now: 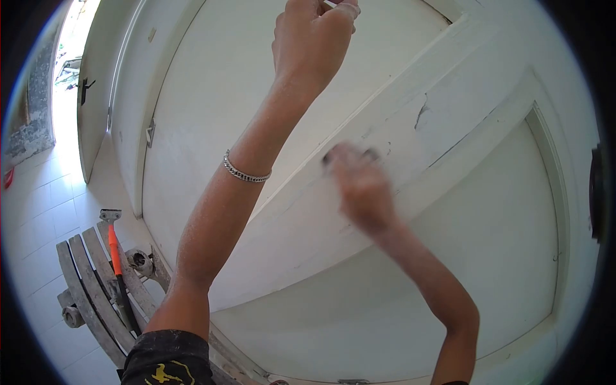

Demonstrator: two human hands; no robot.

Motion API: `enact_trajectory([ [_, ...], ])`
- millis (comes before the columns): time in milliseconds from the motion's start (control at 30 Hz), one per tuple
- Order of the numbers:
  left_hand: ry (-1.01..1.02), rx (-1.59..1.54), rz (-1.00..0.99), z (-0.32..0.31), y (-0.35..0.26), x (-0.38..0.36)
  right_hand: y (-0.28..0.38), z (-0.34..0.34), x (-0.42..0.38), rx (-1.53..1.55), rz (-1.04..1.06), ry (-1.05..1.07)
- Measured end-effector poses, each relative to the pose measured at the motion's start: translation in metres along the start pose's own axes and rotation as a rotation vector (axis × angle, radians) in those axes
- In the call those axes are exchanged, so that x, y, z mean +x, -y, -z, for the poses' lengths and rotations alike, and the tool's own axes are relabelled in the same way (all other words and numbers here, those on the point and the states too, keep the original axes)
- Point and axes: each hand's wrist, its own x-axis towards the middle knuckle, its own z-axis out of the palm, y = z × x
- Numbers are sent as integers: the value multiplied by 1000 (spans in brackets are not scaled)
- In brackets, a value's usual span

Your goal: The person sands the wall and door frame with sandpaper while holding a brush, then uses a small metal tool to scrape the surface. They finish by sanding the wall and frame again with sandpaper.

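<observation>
My left hand [314, 35] is raised at the top edge in front of a pale flat panel, its fingers curled closed. Whatever lies inside them is cut off by the frame. A silver chain bracelet [246, 172] circles that forearm. Lower and to the right, my right hand [362, 186] is smeared by motion close to the white frame strip [436, 109]. It looks closed around something small with dark ends, too blurred to name. Cracks and peeled lines [421, 111] mark the strip's paint just beyond this hand.
At lower left a scraper with an orange handle [114, 247] rests on a slatted wooden platform [80, 276]. Behind it an open door [96, 83] with a dark handle stands beside the tiled floor [48, 199]. Another pale panel [487, 237] fills the lower right.
</observation>
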Motion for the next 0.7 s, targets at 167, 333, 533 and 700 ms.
enact_trajectory([
  [167,-16,13,-6,-4,9,4,-8,22,11,12,-119,164],
  [333,-3,10,-18,0,10,2,-15,17,11,-56,41,25],
  [533,49,32,70,8,-3,-8,-13,26,17,-59,192,49],
  [700,95,55,52,11,-3,-8,-34,39,26,-4,-84,193],
])
